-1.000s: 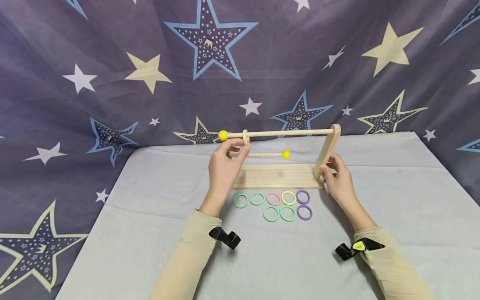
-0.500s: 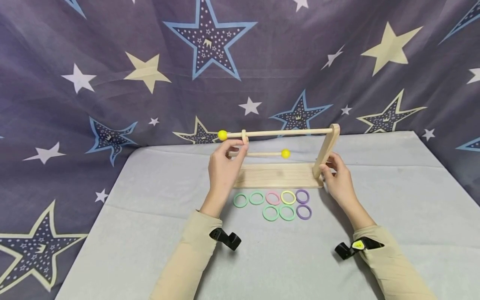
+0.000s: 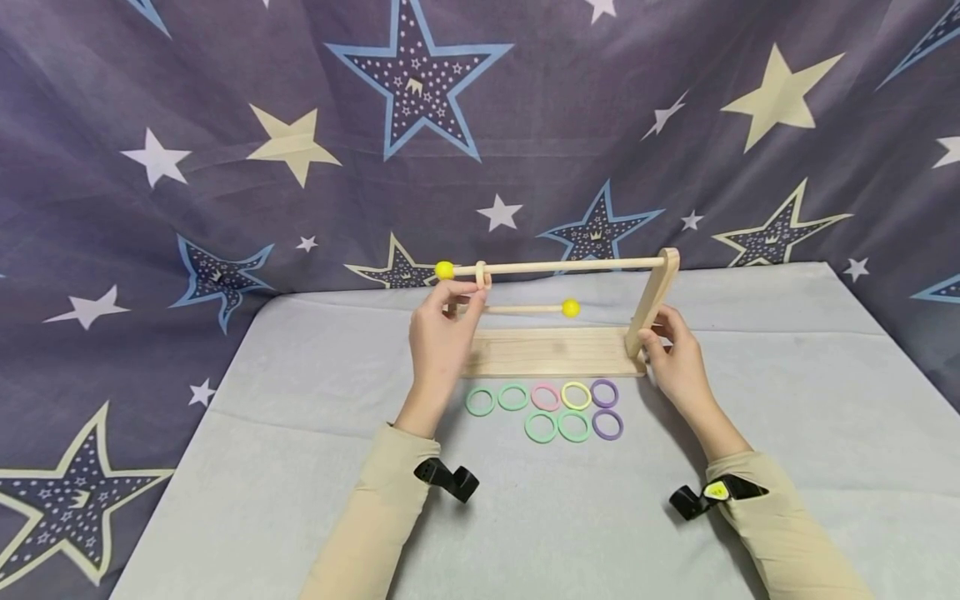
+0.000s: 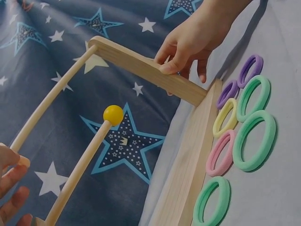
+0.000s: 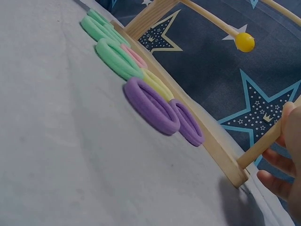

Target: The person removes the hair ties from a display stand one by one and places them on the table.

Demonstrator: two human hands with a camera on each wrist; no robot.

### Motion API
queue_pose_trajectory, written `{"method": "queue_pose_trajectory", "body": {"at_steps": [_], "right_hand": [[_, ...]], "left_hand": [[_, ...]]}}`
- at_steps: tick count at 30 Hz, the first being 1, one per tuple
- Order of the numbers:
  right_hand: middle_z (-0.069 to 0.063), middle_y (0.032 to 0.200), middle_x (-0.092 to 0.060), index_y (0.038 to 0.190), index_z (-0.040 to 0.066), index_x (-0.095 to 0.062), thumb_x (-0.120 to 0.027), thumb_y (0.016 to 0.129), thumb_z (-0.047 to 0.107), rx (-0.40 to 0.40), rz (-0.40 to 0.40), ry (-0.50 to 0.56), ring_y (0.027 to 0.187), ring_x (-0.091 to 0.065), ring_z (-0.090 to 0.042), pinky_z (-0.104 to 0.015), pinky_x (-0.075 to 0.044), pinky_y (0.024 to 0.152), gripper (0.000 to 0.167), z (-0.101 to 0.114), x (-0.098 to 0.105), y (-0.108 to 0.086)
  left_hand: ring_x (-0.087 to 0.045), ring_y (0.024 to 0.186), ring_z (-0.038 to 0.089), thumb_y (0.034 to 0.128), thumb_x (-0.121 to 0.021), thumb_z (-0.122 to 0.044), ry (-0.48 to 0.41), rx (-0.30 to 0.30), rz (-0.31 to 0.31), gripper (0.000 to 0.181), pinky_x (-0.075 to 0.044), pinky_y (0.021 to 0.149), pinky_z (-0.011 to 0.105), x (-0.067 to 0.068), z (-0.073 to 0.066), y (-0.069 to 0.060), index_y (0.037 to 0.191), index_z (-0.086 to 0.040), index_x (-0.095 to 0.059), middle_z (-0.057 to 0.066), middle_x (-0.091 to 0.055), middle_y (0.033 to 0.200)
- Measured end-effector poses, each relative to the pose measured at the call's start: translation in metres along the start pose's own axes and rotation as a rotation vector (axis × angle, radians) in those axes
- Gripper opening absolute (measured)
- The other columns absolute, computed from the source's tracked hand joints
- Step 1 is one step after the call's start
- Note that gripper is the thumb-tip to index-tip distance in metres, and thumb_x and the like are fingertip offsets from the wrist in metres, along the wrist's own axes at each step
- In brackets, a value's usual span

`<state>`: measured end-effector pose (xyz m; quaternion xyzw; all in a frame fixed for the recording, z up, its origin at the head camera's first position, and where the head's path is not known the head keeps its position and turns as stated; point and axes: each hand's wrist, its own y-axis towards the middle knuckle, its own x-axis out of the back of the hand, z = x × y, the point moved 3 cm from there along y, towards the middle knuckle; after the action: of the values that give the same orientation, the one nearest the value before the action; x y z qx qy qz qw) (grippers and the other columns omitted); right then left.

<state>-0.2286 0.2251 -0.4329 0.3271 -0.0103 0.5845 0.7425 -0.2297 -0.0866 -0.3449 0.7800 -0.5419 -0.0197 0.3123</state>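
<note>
A wooden rack with a flat base (image 3: 555,353) has an upper rod (image 3: 577,267) tipped by a yellow ball (image 3: 444,270), and a lower rod (image 3: 528,309) with its own yellow ball (image 3: 571,308). My left hand (image 3: 442,337) pinches a pale peach hair tie (image 3: 481,273) that loops around the upper rod near its ball end. The hand hides the lower rod's left part. My right hand (image 3: 678,358) grips the upright post (image 3: 654,296) low down, thumb in front; the right wrist view shows its fingers (image 5: 277,162) around the post.
Several hair ties lie in two rows in front of the base: green (image 3: 481,402), pink (image 3: 545,397), yellow (image 3: 576,396) and purple (image 3: 607,425). A star-patterned cloth (image 3: 450,192) hangs behind the grey-covered table (image 3: 585,525).
My left hand has moved slightly left along the upper rod, bringing the peach hair tie closer to the yellow ball. My right hand keeps its hold on the post.
</note>
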Motion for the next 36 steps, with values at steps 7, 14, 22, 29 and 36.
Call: {"method": "queue_pose_trajectory", "body": {"at_steps": [7,14,22,29,36], "right_hand": [[-0.029,0.113,-0.064,0.13,-0.008,-0.052,-0.062,0.093,0.0,0.01,-0.003,0.023,0.093,-0.05,0.013,-0.008,-0.043,0.069,0.039,0.0,0.0,0.001],[-0.031,0.112,-0.063,0.128,-0.011,-0.051,-0.061,0.092,-0.005,0.005,-0.009,0.015,0.091,-0.049,0.014,-0.007,-0.042,0.069,0.038,0.002,0.0,0.0],[-0.031,0.114,-0.063,0.129,-0.012,-0.05,-0.06,0.093,-0.004,-0.014,-0.007,0.006,0.093,-0.052,0.007,-0.007,-0.041,0.069,0.038,0.003,0.001,-0.002],[-0.028,0.118,-0.064,0.131,-0.006,-0.051,-0.061,0.095,0.002,-0.015,0.006,0.001,0.101,-0.061,-0.026,-0.009,-0.042,0.074,0.038,0.0,0.001,-0.001],[-0.028,0.12,-0.063,0.131,-0.008,-0.05,-0.059,0.096,0.001,-0.014,0.016,0.009,0.103,-0.061,-0.038,-0.009,-0.042,0.075,0.037,0.001,0.0,-0.001]], "left_hand": [[-0.063,0.078,0.016,0.0888,-0.076,-0.021,0.0,-0.009,-0.015,0.013,-0.047,0.071,0.031,0.005,0.0,0.001,0.094,-0.01,-0.073,0.001,-0.073,0.09],[-0.065,0.08,0.017,0.0905,-0.073,-0.02,0.003,-0.016,-0.014,0.01,-0.047,0.072,0.032,0.009,0.001,0.002,0.094,-0.011,-0.071,0.001,-0.073,0.089],[-0.065,0.083,0.014,0.091,-0.073,-0.022,0.03,0.0,-0.034,0.011,-0.047,0.076,0.035,0.014,0.003,0.001,0.095,-0.013,-0.07,-0.001,-0.074,0.091],[-0.066,0.084,0.012,0.0913,-0.072,-0.024,0.053,0.005,-0.063,0.011,-0.045,0.075,0.034,0.021,0.005,0.004,0.096,-0.014,-0.07,-0.003,-0.075,0.094],[-0.066,0.083,0.011,0.0908,-0.072,-0.024,0.048,0.016,-0.069,0.011,-0.047,0.077,0.042,0.027,0.008,0.006,0.097,-0.014,-0.07,-0.004,-0.075,0.094]]}}
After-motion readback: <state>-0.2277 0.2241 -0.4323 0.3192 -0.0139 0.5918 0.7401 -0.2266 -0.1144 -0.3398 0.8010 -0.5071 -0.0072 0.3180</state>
